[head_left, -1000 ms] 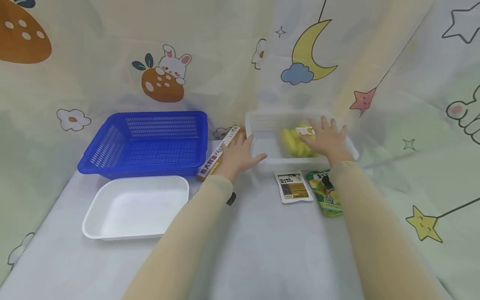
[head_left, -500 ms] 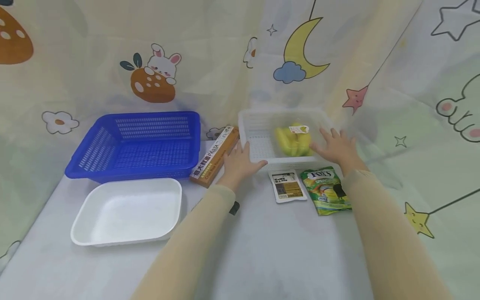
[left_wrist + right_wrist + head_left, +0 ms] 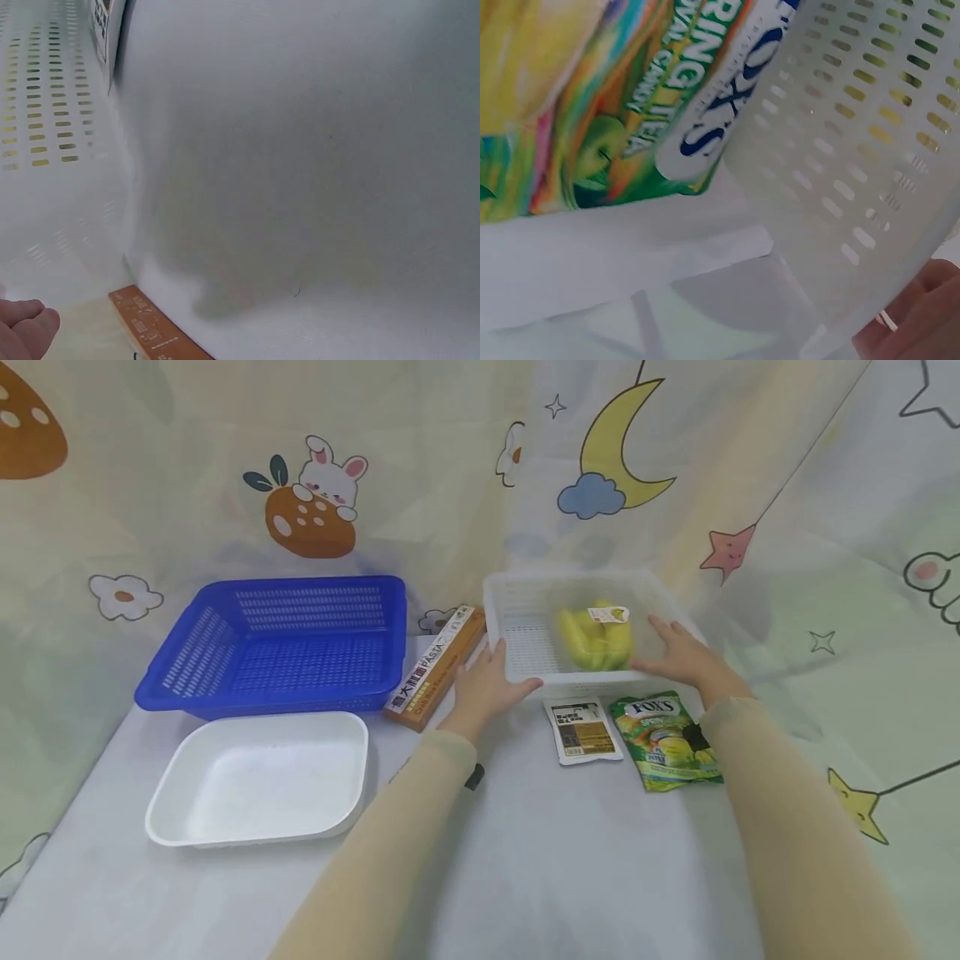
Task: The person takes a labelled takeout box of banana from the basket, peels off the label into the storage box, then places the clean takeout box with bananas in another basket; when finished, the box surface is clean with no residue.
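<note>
A white plastic basket [image 3: 525, 677] with slotted walls stands at the back, between my two hands. Inside it lies a bag of yellow fruit [image 3: 596, 639] that looks like bananas, with a white label. My left hand [image 3: 483, 693] is at the basket's front left corner, fingers spread and thumb out along the front rim. On the opposite side, my right hand [image 3: 686, 657] has its fingers stretched over the right rim and its thumb near the front one. The right wrist view shows part of that hand [image 3: 922, 319] beside the rim. Neither palm is visible.
A brown pasta box [image 3: 438, 668] leans beside the left hand, next to a blue basket [image 3: 277, 703]. Before that sits a white tray [image 3: 258, 777]. A small white-and-brown pouch [image 3: 583, 731] and a green candy bag [image 3: 660, 739] lie in front of the white basket.
My right hand has moved from over the bagged fruit to the basket's right side, thumb now at the front rim. My left hand has shifted slightly right, off the pasta box.
</note>
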A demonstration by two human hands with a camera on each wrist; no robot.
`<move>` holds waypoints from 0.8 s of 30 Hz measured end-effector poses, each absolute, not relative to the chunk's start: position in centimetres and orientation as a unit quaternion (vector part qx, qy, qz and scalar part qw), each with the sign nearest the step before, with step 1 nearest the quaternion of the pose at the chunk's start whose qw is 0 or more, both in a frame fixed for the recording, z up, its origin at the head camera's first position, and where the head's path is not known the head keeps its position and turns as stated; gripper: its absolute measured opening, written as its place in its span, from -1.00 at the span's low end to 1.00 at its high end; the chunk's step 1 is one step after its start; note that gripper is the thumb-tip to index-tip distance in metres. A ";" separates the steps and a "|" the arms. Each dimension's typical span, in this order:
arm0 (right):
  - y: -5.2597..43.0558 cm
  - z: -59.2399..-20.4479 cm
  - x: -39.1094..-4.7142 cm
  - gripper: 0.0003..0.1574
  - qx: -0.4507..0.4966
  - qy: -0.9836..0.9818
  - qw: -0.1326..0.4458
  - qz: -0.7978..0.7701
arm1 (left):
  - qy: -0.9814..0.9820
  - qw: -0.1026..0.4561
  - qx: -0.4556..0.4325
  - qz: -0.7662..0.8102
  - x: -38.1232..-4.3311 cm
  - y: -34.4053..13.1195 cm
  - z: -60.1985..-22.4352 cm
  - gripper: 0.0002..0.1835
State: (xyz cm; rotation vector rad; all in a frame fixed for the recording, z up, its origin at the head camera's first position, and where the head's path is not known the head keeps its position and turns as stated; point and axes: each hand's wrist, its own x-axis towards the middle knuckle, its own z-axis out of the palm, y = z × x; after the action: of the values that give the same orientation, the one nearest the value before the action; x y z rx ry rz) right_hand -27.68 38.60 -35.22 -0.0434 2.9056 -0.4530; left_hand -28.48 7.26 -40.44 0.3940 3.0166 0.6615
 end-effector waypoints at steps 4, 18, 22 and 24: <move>38.6 -34.9 -28.5 0.33 -0.041 0.974 0.131 -0.182 | 0.967 0.022 0.125 0.219 -28.7 7.3 -40.7 0.11; 39.2 -35.2 -29.9 0.37 -0.046 0.950 0.217 -0.220 | 0.971 0.003 0.129 0.200 -28.4 7.6 -40.9 0.12; 39.1 -35.4 -30.1 0.35 -0.049 0.951 0.215 -0.218 | 0.971 0.007 0.126 0.204 -28.5 7.5 -40.8 0.11; 39.0 -35.6 -30.2 0.34 -0.052 0.953 0.208 -0.212 | 0.971 0.011 0.123 0.204 -28.5 7.3 -40.7 0.11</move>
State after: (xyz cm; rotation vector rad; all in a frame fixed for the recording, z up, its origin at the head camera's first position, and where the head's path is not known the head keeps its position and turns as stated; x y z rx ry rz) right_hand -30.19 39.02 -35.60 -0.1445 2.6539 -0.5904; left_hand -28.51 7.34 -40.73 0.3852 3.0298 0.6377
